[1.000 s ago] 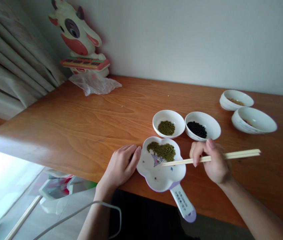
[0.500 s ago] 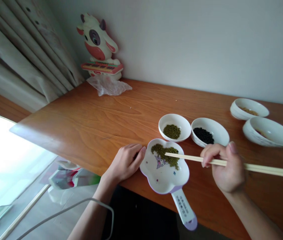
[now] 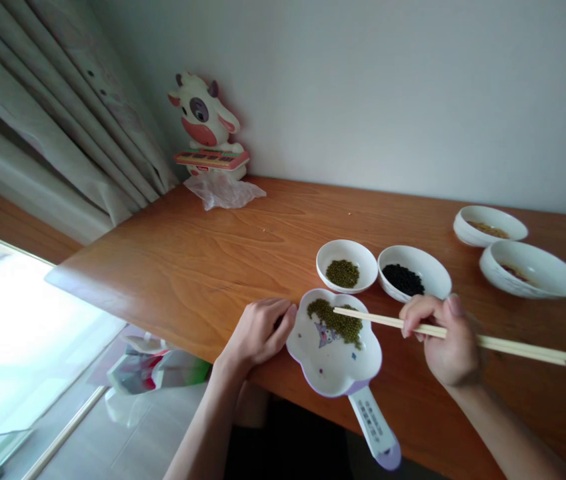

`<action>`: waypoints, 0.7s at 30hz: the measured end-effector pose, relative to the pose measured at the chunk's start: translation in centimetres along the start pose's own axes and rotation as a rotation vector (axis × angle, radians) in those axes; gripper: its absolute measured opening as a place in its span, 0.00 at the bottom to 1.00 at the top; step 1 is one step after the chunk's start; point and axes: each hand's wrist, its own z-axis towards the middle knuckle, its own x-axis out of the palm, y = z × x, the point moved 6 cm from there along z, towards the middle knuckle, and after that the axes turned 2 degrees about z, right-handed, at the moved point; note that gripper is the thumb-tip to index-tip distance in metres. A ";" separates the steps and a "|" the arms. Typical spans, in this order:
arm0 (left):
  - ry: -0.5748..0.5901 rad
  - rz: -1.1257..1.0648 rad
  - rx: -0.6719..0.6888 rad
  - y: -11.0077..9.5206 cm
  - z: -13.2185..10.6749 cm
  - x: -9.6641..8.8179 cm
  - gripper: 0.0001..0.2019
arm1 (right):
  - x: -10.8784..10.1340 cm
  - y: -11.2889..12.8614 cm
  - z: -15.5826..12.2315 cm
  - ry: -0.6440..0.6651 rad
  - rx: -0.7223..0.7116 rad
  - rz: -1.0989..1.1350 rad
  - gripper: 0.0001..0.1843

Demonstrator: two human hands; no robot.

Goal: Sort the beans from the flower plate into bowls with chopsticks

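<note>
A white flower-shaped dish (image 3: pixel 320 373) with a purple rim and a long handle lies at the table's front edge, its handle pointing toward me. Green mung beans (image 3: pixel 340 323) spread over its far part, beside a printed cartoon figure. My left hand (image 3: pixel 263 331) rests on the table with curled fingers, thumb and forefinger tips closed at the dish's left rim. Wooden chopsticks (image 3: pixel 430 330) are gripped in my right hand (image 3: pixel 445 343); their tips are close together over the mung beans. I cannot make out any bean between the tips.
Behind the dish stand a white bowl (image 3: pixel 323 268) of mung beans and another bowl (image 3: pixel 435 267) of black beans. Farther right are two bowls (image 3: pixel 467 233) (image 3: pixel 547 267) with brownish contents. A cow toy keyboard (image 3: pixel 211 127) and a plastic bag (image 3: pixel 225 191) occupy the back left corner.
The view has shifted slightly, so the whole scene sits lower. Both hands keep their grips, and the chopstick tips remain over the mung beans.
</note>
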 end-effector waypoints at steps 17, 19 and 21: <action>-0.019 0.022 -0.003 -0.3 0.1 -0.1 0.18 | 1.3 0.1 -0.1 0.049 -0.197 0.124 0.33; -0.022 0.022 -0.023 -0.2 0.0 -0.1 0.18 | 1.5 0.4 -0.4 0.050 -0.183 0.152 0.33; -0.014 0.017 -0.043 -0.2 -0.1 0.0 0.18 | 1.9 0.5 -0.6 0.065 -0.139 0.186 0.33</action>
